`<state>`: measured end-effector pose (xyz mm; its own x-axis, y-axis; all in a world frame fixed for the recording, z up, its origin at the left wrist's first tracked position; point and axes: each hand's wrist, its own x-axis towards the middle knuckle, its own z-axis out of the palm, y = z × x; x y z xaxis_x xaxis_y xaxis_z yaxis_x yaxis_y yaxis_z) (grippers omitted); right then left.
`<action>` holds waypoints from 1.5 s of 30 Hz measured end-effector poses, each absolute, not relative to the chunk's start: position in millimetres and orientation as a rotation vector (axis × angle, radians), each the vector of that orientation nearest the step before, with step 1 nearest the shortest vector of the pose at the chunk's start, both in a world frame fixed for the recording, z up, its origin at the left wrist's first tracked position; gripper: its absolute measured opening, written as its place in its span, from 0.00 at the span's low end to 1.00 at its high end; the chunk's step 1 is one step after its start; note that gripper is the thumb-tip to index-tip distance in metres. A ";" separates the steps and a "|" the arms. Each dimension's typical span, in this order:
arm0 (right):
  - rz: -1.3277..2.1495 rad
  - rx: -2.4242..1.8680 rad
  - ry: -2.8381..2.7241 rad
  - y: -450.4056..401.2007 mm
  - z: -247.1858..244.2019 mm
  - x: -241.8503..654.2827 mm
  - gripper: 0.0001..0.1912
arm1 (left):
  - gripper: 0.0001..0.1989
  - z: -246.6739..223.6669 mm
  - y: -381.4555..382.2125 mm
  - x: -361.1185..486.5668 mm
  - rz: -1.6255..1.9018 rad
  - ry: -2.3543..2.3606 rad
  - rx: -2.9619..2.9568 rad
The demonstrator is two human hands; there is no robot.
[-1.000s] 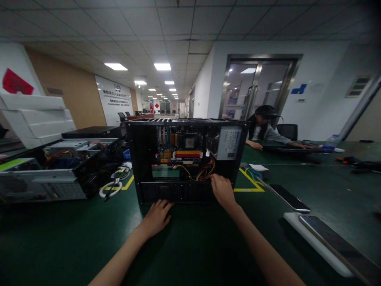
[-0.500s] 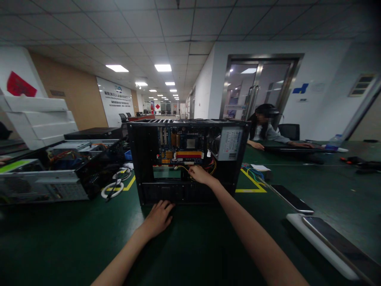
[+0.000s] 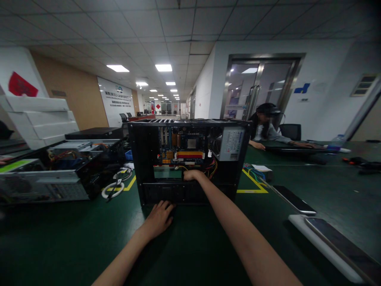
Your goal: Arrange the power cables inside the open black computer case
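A black computer case (image 3: 162,192) stands open on the green table, with a motherboard (image 3: 191,143) and a silver power supply (image 3: 233,143) inside. My right hand (image 3: 190,175) reaches into the lower middle of the case; its fingers are bent and partly hidden, and what they hold cannot be made out. A thin yellow cable (image 3: 180,167) with a pale connector lies just left of it. Resting on the table, my left hand (image 3: 161,215) has its fingers apart at the lower front edge of the case and holds nothing.
Another opened computer case (image 3: 59,184) lies at the left beside coiled white cables (image 3: 113,190). At the right are phones (image 3: 293,198), a white box (image 3: 321,242) and colored wires (image 3: 254,174). A person (image 3: 266,127) sits behind a dark flat device (image 3: 294,149).
My right hand has moved slightly left and down, deeper into the lower opening of the case. My left hand stays in place.
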<state>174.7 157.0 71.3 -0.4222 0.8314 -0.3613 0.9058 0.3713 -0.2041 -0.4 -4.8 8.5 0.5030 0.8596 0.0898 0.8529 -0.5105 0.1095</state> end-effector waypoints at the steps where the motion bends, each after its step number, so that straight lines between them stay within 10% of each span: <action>1: -0.583 1.573 2.409 158.4 70.2 174.7 0.16 | 0.21 8.2 -4.5 -0.6 0.197 1.528 2.679; 26: -1.147 1.763 2.375 148.4 66.9 184.5 0.04 | 0.20 8.0 -4.3 -0.1 0.214 1.519 2.693; 45: -2.550 2.117 1.626 143.4 84.4 227.9 0.09 | 0.21 8.6 -5.3 -1.2 0.252 1.492 2.697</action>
<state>227.9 143.4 84.4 -0.2434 0.8287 -0.5040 0.1072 -0.4935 -0.8631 -1.2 -5.3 8.6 0.5213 0.8451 0.1186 0.8371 -0.5334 0.1214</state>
